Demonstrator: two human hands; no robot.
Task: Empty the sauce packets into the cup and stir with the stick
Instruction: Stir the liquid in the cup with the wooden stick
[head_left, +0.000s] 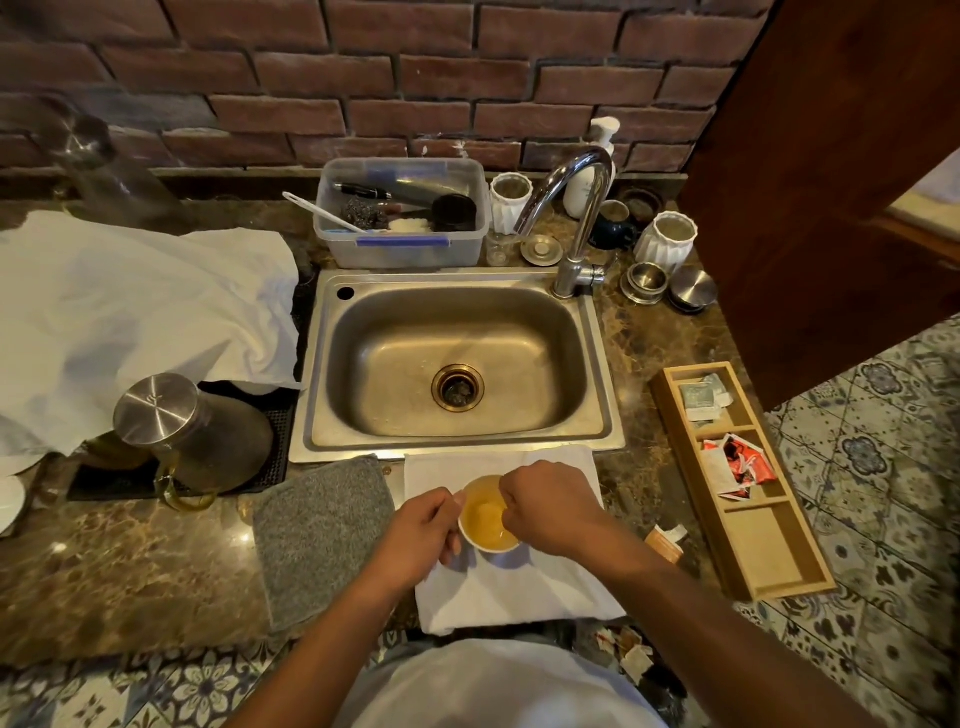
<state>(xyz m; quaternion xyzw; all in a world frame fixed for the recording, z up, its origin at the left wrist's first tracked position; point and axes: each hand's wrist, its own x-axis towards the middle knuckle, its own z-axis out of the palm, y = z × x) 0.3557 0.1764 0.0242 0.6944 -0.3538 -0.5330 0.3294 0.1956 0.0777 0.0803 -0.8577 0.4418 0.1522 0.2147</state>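
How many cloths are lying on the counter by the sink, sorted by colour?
White: 2, the big rumpled cloth on the left and the flat cloth under the cup
Grey: 1, the grey cloth beside it
Total: 3

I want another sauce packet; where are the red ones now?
In the wooden tray's middle compartment, right of the sink, lie the red packets.
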